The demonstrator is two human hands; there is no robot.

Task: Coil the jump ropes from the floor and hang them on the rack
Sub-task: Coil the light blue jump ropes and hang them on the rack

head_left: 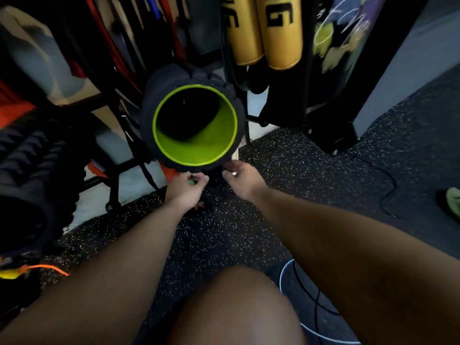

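Dimly, left hand (184,190) pinching blurred green bit (191,182), right hand (242,180) grip unclear

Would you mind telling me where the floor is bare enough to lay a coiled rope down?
Bare floor lies between the right forearm and the black cord; a smaller patch lies between both forearms. Crowded: around the rack legs at left, and where ropes lie beside the knee.

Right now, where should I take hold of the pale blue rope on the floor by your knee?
Pinch the pale blue rope at its bare curved stretch beside the knee, coming from above and the right: it lies flat, its handles are out of view, and a black cord crosses it lower down.
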